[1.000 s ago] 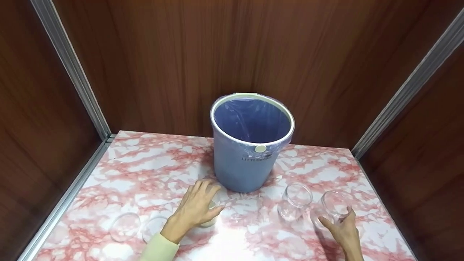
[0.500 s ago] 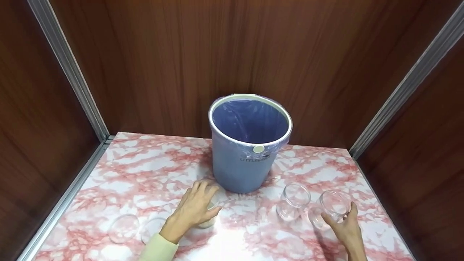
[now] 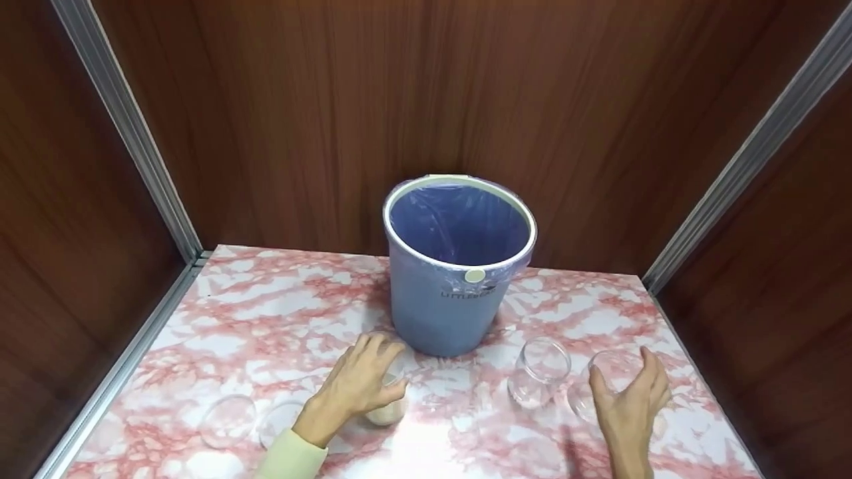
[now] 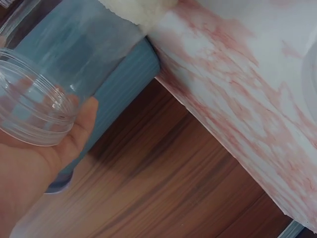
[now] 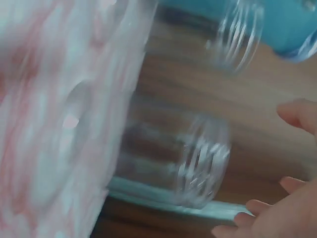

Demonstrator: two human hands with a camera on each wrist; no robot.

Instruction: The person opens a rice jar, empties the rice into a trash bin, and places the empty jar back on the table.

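My left hand grips a clear threaded jar, its fingers curled round it near the rim in the left wrist view. Pale, off-white contents lie at the bottom of that jar; I cannot tell what they are. On the right, my right hand is spread with thumb and fingers apart. Just beyond it stands a second clear jar, apart from the fingers in the right wrist view. Left of this one, a third clear jar stands upright.
A blue bin with a bag liner stands at the back centre, close behind the left hand's jar. Two clear round discs, perhaps lids, lie at the left: one disc and another disc. Wooden panels enclose the marbled table.
My right hand has come off the right-hand jar, its fingers rising and spreading away from it. The left hand stays round its jar in nearly the same place.
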